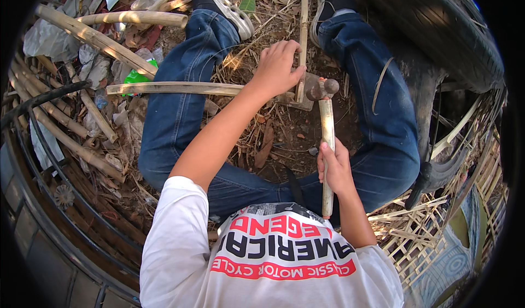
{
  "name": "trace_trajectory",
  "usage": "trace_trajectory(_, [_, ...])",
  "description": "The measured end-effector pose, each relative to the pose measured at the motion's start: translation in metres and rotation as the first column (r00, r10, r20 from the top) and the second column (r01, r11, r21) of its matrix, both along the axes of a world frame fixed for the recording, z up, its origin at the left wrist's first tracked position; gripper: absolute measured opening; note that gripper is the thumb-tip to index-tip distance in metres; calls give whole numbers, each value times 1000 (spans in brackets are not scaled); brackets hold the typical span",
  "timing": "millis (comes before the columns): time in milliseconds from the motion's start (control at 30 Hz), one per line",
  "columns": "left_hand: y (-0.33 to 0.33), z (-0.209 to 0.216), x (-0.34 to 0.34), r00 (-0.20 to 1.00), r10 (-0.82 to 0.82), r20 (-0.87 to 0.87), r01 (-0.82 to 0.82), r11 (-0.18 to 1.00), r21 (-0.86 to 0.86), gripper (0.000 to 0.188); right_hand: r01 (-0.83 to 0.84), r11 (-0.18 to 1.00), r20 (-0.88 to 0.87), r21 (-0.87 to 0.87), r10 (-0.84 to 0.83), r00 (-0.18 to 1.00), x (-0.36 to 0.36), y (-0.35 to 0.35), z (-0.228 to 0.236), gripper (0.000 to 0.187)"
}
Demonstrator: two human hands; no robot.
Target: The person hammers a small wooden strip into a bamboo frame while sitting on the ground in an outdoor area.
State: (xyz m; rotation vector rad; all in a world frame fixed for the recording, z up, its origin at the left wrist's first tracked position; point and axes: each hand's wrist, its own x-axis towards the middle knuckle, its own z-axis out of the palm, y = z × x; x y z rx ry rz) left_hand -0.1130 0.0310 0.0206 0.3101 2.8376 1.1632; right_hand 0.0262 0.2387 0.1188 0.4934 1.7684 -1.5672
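Note:
Between my spread legs, my left hand (277, 67) is curled against the left edge of a long, narrow bamboo strip (304, 13), fingers and thumb closing on it. The strip's near end stands on a flat brownish block (306, 101). My right hand (336, 165) is wrapped round the pale handle of a hammer (327, 122). Its rusty, rounded head lies over the block's right side, just right of the strip; whether it touches is unclear. Another bamboo strip (175, 88) runs crosswise over my left leg and passes under my left forearm, which hides its right end.
Bamboo poles (98, 40) and plastic litter (49, 37) lie at the left, beside a curved black metal frame (49, 144). A large tyre (437, 29) is at the upper right. A dark-handled blade (437, 177) and woven bamboo (410, 242) sit right of my leg.

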Motion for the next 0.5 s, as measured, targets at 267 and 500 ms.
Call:
trace_trajectory(267, [-3, -32, -40, 913, -103, 394, 195, 960, -202, 104, -61, 998, 54, -2, 61, 997, -5, -11, 7, 27])
trace_trajectory(500, [3, -44, -30, 933, -83, 350, 128, 986, -110, 93, -21, 1000, -75, -5, 21, 997, 2, -19, 19, 33])
